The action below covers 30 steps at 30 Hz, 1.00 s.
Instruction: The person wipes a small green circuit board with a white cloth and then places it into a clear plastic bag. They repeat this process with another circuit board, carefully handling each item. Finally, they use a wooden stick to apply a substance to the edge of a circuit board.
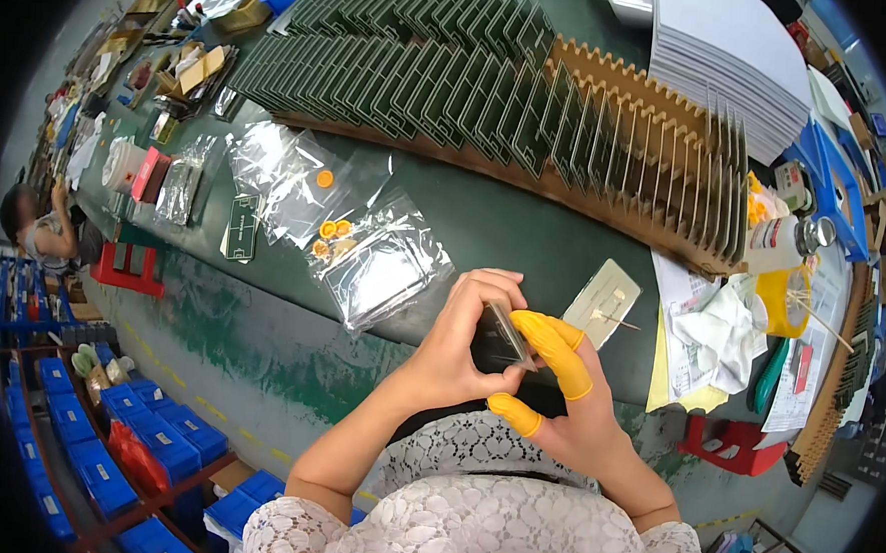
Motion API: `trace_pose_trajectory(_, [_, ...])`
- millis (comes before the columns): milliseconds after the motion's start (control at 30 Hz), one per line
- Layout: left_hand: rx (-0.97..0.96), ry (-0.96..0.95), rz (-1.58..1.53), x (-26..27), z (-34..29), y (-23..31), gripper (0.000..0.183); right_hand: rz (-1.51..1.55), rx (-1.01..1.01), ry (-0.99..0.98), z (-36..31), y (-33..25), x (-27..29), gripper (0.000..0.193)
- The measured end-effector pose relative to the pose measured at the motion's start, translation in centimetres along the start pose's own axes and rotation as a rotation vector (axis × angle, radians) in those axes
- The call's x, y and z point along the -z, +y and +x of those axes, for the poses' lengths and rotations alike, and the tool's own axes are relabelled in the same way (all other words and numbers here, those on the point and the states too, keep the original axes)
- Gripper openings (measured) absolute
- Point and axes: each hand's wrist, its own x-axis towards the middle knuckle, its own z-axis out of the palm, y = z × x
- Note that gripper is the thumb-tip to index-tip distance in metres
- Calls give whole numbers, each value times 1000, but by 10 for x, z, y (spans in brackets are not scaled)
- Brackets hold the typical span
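Observation:
My left hand (451,349) is closed around a thin dark rectangular panel (500,342), held tilted above the near table edge. Yellow finger coverings sit on the thumb and fingers of my right hand (572,388). Its forefinger lies against the panel's right edge, while the thumb is spread apart below. Just beyond the right hand, a pale rectangular plate (604,303) lies on the table with a thin wooden stick (616,321) across it. Left of my hands is a clear plastic bag (383,273), with several yellow finger coverings (333,231) beside it.
A long brown slotted rack (656,228) holds many upright dark green panels (452,97). To the right stand a white bottle (780,242), a yellow tape roll (784,299) and a crumpled white cloth (726,326). A stack of white sheets (730,61) rises behind. Another person (50,231) sits far left.

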Motion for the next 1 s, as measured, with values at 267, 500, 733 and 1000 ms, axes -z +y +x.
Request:
trace_pose_trajectory(267, [80, -41, 0, 11, -19, 8, 58, 187, -81, -73, 4, -2, -5, 61])
trace_pose_trajectory(500, [14, -113, 46, 21, -10, 16, 67, 203, -56, -100, 7, -3, -7, 62])
trace_pose_trajectory(733, [203, -133, -108, 23, -15, 15, 66, 173, -71, -79, 5, 6, -12, 63])
trace_pose_trajectory(1000, [243, -88, -68, 23, -15, 18, 72, 142, -86, -76, 7, 6, -7, 66])
